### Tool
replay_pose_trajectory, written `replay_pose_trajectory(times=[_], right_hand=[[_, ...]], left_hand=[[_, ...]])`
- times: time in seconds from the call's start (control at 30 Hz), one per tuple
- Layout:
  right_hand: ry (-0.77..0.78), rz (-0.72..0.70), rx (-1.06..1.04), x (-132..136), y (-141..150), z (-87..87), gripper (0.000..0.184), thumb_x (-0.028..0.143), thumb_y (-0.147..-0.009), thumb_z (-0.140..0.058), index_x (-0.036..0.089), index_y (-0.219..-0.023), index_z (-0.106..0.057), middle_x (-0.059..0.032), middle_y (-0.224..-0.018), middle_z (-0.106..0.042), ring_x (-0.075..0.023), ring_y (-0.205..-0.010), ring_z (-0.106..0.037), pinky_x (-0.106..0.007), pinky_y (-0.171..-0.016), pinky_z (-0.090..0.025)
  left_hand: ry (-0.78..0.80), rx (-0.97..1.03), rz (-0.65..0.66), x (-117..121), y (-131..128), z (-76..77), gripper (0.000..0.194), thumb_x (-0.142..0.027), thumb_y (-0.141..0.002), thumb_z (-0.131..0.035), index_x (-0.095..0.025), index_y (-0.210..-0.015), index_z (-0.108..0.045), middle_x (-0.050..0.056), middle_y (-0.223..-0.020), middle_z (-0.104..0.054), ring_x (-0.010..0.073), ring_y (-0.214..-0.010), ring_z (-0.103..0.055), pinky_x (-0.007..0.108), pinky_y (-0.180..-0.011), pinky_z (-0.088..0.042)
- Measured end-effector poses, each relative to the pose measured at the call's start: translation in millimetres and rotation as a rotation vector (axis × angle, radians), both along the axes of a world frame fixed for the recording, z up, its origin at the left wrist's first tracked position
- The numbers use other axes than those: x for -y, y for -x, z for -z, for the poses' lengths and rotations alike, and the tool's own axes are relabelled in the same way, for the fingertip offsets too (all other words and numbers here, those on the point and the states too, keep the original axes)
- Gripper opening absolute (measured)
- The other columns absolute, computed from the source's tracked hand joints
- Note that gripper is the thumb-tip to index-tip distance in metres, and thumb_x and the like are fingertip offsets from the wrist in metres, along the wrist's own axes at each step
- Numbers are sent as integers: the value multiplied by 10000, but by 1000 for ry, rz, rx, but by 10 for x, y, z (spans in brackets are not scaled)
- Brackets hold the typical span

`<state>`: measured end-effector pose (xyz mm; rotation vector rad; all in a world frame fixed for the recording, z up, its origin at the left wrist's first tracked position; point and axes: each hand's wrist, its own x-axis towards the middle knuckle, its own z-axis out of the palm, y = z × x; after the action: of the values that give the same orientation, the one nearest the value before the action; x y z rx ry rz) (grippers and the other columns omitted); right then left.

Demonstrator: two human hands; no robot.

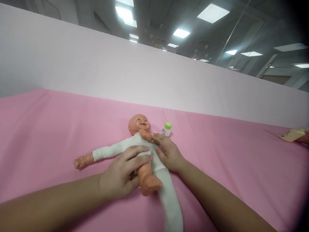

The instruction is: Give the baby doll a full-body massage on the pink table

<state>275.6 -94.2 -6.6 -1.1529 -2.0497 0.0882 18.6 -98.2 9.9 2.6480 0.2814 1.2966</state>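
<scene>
A baby doll (138, 124) with a white cloth body lies on its back on the pink sheet. My left hand (123, 169) is wrapped around the doll's bent leg (146, 177), whose bare foot points toward me. My right hand (169, 151) grips the doll's arm (146, 135), which is folded across the chest; the hold is partly hidden by my fingers. The doll's other arm (103, 154) stretches out to the left. Its second leg (171, 199) extends toward the near edge of view. Just beyond my right hand stands a small white bottle (167, 129) with a green cap.
The pink sheet (48, 129) spreads under the doll with soft creases. A white low wall (145, 77) runs along the back, with glass (164, 19) above it reflecting ceiling lights. At the far right edge lies a pale yellow item (293, 134), partly cut off.
</scene>
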Motion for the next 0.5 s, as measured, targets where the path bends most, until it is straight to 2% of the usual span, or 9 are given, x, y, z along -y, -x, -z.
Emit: replay_pose_trajectory(times=[0.07, 0.17, 0.23, 0.3, 0.37, 0.43, 0.5], right_hand=[[40, 119, -106, -22, -32, 31, 543, 328, -951, -633, 297, -1479, -509, -75, -1414, -629, -274, -1284, -595, -502, -1115, -481], [197, 244, -308, -81, -161, 76, 626, 458, -906, -699, 276, -1471, -502, -92, -1277, -687, -256, -1062, -684, -461, -967, -565], [296, 246, -468, -133, -298, 95, 665, 507, -893, -706, 259, -1469, -483, -84, -1192, -707, -220, -934, -700, -414, -885, -584], [339, 219, -621, -185, -450, 101, 711, 543, -871, -717, 228, -1458, -470, -70, -1082, -720, -197, -836, -691, -360, -788, -582], [361, 215, -760, -229, -590, 98, 731, 566, -856, -715, 212, -1445, -468, -31, -916, -708, -172, -711, -654, -290, -639, -542], [415, 258, -889, -258, -704, 94, 671, 579, -861, -688, 236, -1405, -496, 16, -793, -663, -129, -558, -563, -224, -482, -433], [498, 319, -965, -272, -793, 95, 555, 576, -864, -675, 242, -1294, -562, 41, -730, -621, -89, -452, -453, -189, -389, -310]], left_hand=[[-77, 0, 22, 58, 24, -34, 478, -283, -918, -687, -179, -1370, -573, 171, -1352, -592, 298, -1208, -611, 480, -990, -568], [-212, -66, 137, 274, 58, -106, 411, -370, -927, -684, -160, -1279, -648, 157, -1221, -663, 291, -1081, -655, 483, -941, -585], [-244, -106, 210, 447, 62, -143, 337, -338, -941, -675, -155, -1224, -683, 123, -1049, -719, 237, -928, -692, 410, -861, -611], [-235, -111, 213, 572, 48, -157, 277, -264, -936, -676, -158, -1192, -699, 85, -926, -737, 203, -833, -705, 353, -803, -621], [-226, -117, 215, 616, 29, -153, 256, -275, -953, -650, -160, -1175, -703, 78, -901, -743, 196, -801, -713, 336, -774, -626], [-225, -128, 231, 595, 18, -144, 272, -332, -982, -607, -163, -1174, -702, 88, -926, -748, 197, -793, -716, 335, -762, -628], [-218, -139, 230, 554, 20, -140, 271, -341, -992, -586, -175, -1174, -698, 88, -943, -747, 192, -795, -718, 328, -769, -625]])
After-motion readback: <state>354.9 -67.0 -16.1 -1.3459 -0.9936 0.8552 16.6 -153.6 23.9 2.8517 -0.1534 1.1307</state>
